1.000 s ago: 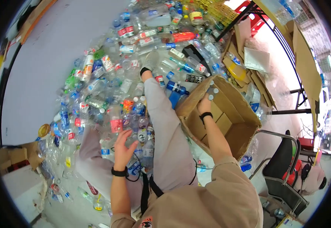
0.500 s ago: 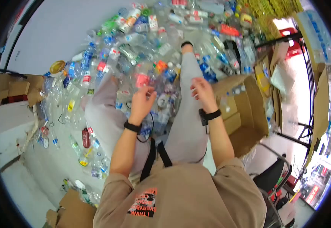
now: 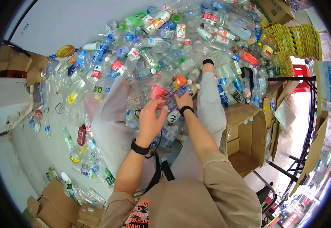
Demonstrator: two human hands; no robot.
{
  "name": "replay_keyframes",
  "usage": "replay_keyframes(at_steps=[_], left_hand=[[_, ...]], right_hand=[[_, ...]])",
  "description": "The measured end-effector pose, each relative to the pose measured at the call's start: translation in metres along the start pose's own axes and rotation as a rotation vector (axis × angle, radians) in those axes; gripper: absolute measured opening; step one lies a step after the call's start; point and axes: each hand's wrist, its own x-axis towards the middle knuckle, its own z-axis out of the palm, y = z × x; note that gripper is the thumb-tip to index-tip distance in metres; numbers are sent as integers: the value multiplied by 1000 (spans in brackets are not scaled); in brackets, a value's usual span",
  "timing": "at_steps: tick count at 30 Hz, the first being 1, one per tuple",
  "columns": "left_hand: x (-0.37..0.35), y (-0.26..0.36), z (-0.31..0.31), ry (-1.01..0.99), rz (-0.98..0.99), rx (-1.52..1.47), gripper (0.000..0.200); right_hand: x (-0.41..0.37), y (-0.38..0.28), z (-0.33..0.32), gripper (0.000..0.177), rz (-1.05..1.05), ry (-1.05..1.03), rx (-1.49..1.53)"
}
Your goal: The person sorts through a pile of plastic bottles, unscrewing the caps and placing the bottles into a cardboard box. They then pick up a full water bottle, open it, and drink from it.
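Observation:
My right hand (image 3: 184,100) reaches into the pile between my legs, its fingers closed on a clear plastic bottle (image 3: 192,88) with a blue label. My left hand (image 3: 153,116) hovers above the pile with fingers loosely bent and apart, holding nothing. Just beyond its fingertips lies a bottle with a pink-red label (image 3: 158,91). An orange wrapper or label (image 3: 180,81) sits among the bottles past my right hand. Crumpled clear bottles lie all around, many overlapping.
An open cardboard box (image 3: 251,146) stands beside my right leg. Torn cardboard (image 3: 57,201) lies at the lower left, near several scattered bottles. Yellow netted material (image 3: 294,40) is stacked at the far right. A dark metal frame (image 3: 290,79) and a white wall (image 3: 70,22) border the pile.
My right hand has moved left and inward from above my leg to the pile and closed on a bottle. My left hand remains raised and empty. The view has shifted.

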Motion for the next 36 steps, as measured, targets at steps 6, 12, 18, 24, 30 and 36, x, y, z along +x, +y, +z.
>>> replay_keyframes(at_steps=[6,12,18,24,30,36], left_hand=[[3,4,-7,60,-25,41,21],[-5,4,8,-64,191,88,39],[-23,8,35,-409,-43,-204,62],[-26,10,41,-269,-419,-968,33],[-37,16,49,-408,-613,-1215,22],[-45,14,53,-578,-646,-1211,28]], right_hand=[[2,10,-25,69,-244,115,311],[-69,-5,-133,63,-412,55,535],[-142,-9,-174,62,-458,-149,691],[-216,41,-145,69,-561,229,559],[-260,56,-136,54,-619,464,563],[-257,71,-152,41,-577,316,571]])
